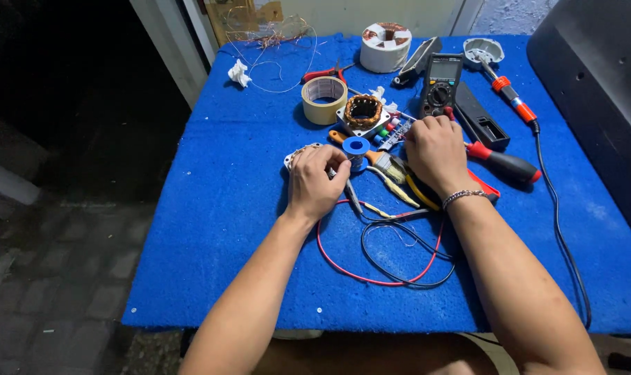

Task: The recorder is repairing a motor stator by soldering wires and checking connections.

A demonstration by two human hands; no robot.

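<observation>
The left hand (pixel 315 182) rests curled on a small silver metal part (pixel 299 154) near the centre of the blue foam-covered table (pixel 211 201); its grip cannot be judged. The right hand (pixel 435 151), fingers bent, touches items just near of the black handheld multimeter (pixel 441 83). Red and black test leads (pixel 385 260) loop nearer, between the forearms.
</observation>
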